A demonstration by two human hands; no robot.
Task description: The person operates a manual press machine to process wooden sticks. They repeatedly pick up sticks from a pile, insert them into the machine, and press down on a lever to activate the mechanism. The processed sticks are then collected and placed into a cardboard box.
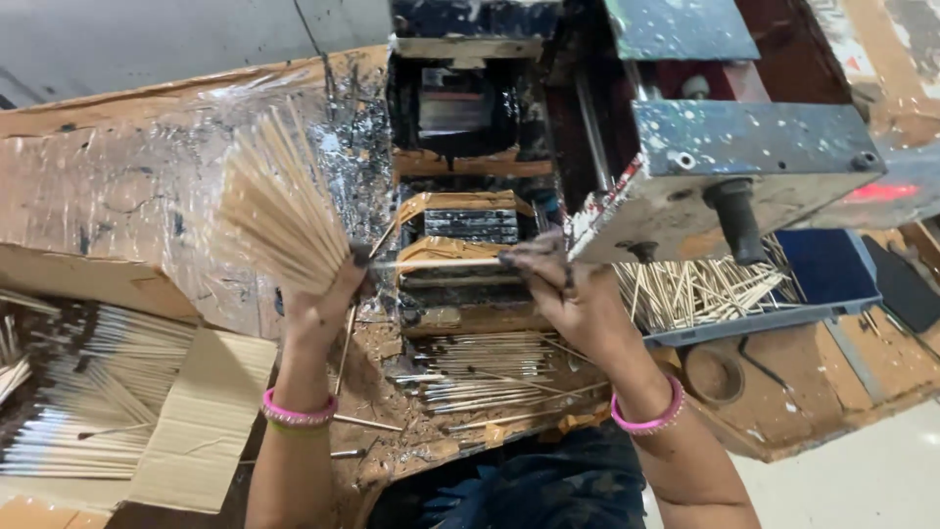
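While the left hand [318,304] grips a fanned bundle of bare sticks [274,211], fingers closed tight around its lower end, the right hand [558,284] pinches a single stick [431,263] lying level between the two hands, its fingertips dark with paste. Pink bangles [297,411] ring both wrists. Just below the hands, coated sticks [490,377] lie heaped on a grimy wooden bench [392,431]. Left of the left forearm, more finished sticks [88,392] rest by a cardboard sheet [201,421]. Beyond the right hand, a blue tray [822,274] holds loose bare sticks, and a paste-spattered machine [744,147] stands past the fingertips.
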